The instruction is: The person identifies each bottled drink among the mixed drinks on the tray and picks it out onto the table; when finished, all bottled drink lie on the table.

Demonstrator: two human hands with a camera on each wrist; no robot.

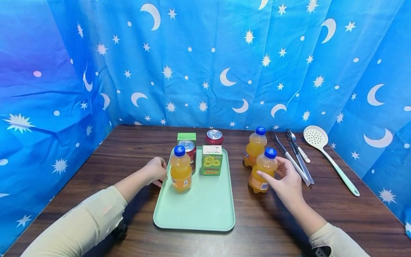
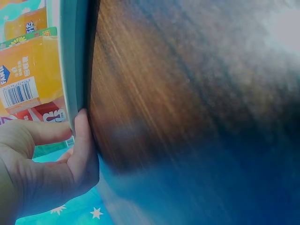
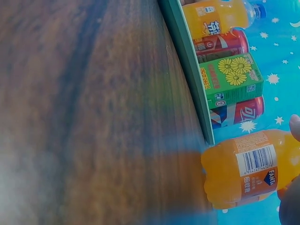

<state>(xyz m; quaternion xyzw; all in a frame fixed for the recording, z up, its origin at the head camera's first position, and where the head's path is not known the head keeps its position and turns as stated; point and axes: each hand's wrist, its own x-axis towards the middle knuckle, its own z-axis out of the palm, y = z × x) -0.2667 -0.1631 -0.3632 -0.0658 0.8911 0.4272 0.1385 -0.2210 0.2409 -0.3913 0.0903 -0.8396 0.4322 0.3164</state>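
My left hand (image 1: 156,171) pinches the left rim of a light green tray (image 1: 196,217), thumb on the inner side in the left wrist view. On the tray, close to that hand, stands a bottle of orange soda (image 1: 181,176) with a blue cap. Behind it are a red soda can (image 1: 192,157) and a green drink carton (image 1: 212,163) with yellow flowers. My right hand (image 1: 289,184) grips a second orange soda bottle (image 1: 261,176), upright on the right of the tray. A third such bottle (image 1: 254,150) stands just behind it.
At the tray's far end are another red can (image 1: 214,137) and a green carton (image 1: 187,136), their bases hidden. Tongs (image 1: 298,157), a white-handled utensil (image 1: 302,153) and a skimmer (image 1: 330,157) lie to the right. A blue star-print cloth (image 1: 192,89) hangs behind the wooden table.
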